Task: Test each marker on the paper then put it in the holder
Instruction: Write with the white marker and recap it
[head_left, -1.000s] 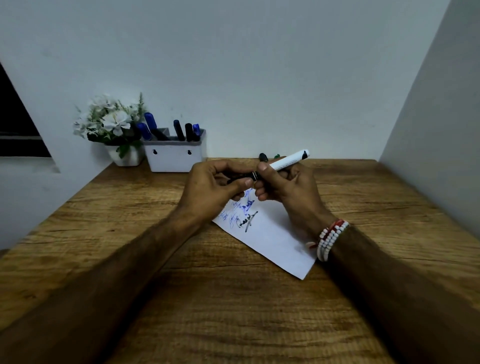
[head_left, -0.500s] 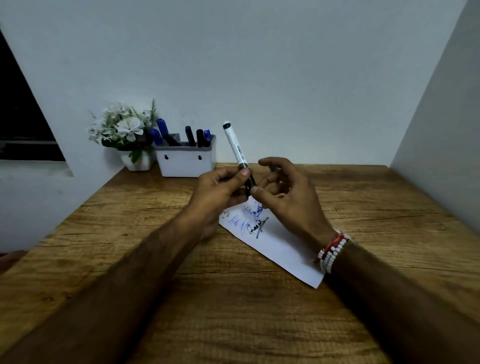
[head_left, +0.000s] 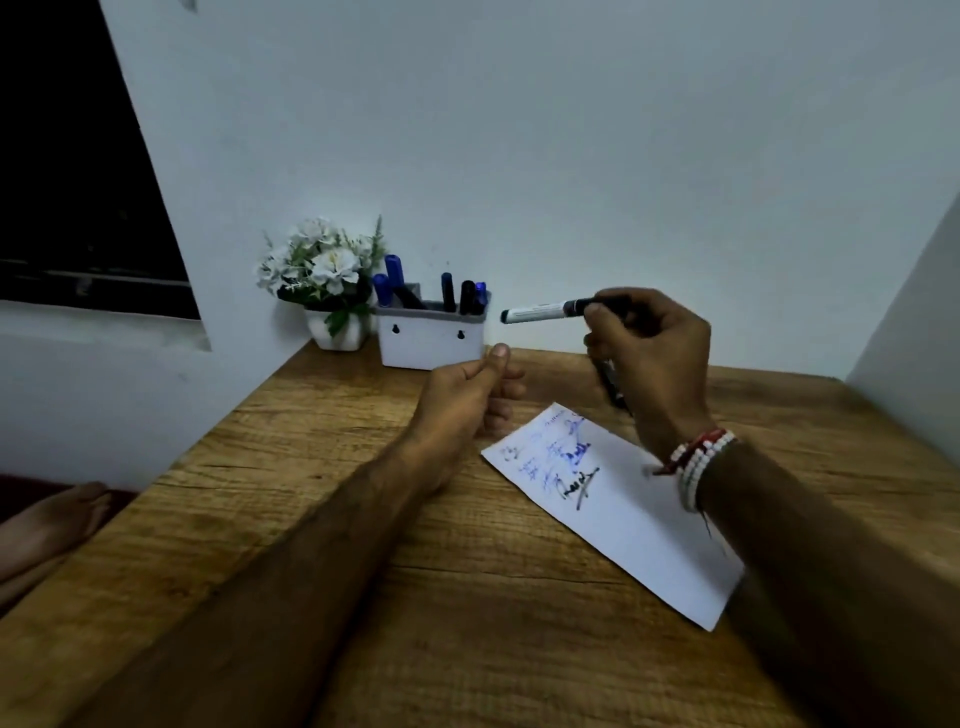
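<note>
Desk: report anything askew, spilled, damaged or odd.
Only the paper lies askew, diagonal to the table edge. In the holder one blue marker leans while the others stand nearly upright. Nothing looks spilled or damaged.

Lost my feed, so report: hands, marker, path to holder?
Right hand grips marker, level, pointing at holder. Left hand curled, nothing seen in it. Gap to holder open.
</note>
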